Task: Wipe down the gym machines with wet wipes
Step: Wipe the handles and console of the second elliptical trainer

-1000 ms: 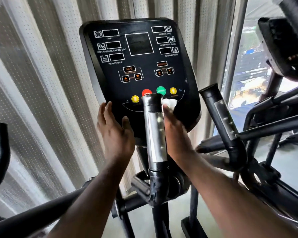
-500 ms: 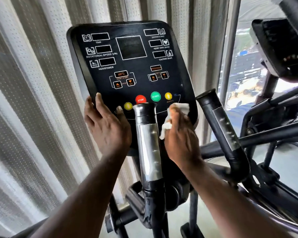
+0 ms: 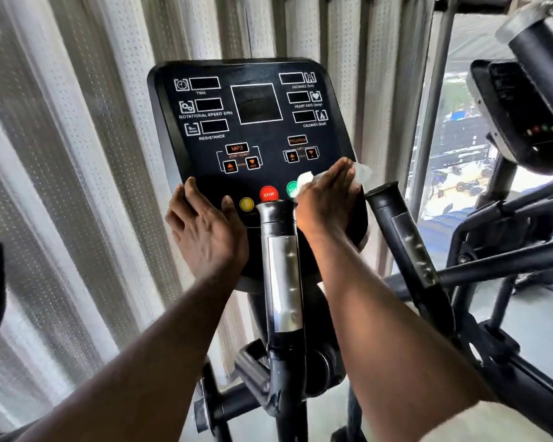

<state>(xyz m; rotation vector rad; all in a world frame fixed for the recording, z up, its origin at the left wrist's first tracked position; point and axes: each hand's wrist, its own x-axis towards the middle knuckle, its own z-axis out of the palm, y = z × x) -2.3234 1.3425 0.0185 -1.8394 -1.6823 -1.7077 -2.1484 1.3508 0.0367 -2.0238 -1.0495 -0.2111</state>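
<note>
Wet wipe (image 3: 304, 179) — under right hand (image 3: 328, 202).

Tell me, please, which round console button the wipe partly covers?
The green button: the wipe under the right hand overlaps it, while the red STOP button and the yellow button lie clear.
</note>
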